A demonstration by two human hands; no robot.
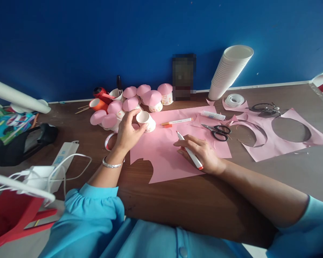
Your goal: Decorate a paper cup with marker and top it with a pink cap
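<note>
My left hand (pixel 129 132) is closed round the side of a small white paper cup (pixel 150 124), thumb and forefinger at its rim; the cup tilts over the pink paper (pixel 174 157). In my right hand (pixel 200 152) is a white marker (pixel 190 150) with a red end, its bare tip pointing up and left towards the cup. An orange-tipped marker (pixel 181 121) and a red cap (pixel 167 126) lie on the paper between my hands. Behind the left hand stand several small cups with pink cone tops (pixel 152 98), some with drawings on their sides.
Black-handled scissors (pixel 220 133) and a clear tube (pixel 213 115) lie right of the markers. Farther right are cut pink scraps (pixel 263 147), a tape roll (pixel 234 100) and a tall cup stack (pixel 230 71). On the left sit a power strip (pixel 63 161) with cables and a black bag (pixel 24 147).
</note>
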